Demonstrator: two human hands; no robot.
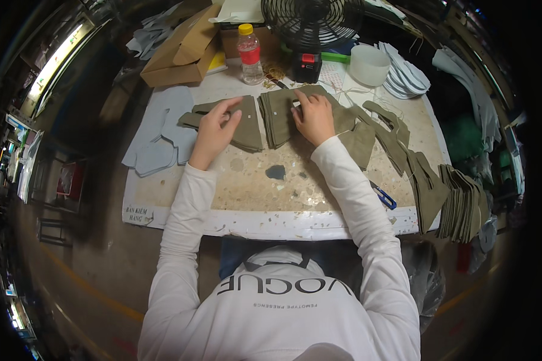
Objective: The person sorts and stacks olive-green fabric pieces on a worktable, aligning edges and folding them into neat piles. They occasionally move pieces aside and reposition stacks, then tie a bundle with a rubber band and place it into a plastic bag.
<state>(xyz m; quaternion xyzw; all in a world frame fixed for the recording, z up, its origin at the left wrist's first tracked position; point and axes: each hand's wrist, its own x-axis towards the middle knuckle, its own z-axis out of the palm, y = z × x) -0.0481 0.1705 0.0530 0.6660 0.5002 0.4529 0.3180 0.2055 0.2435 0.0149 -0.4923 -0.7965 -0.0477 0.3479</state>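
Stacks of olive cloth (273, 125) sitting side by side, seemingly for alignment | left hand (214, 133) curving half-open, gripping nothing visible | right hand (315, 118) curling — maybe steadying, hold unclear

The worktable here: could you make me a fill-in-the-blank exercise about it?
The cap on the bottle is ____.
Beyond the olive pieces sits a brown cardboard ____.
Of the left hand and right hand, the one nearer the blue-handled tool is the ____.
The black, round-caged appliance is a ____.

Missing words: yellow; box; right; fan.
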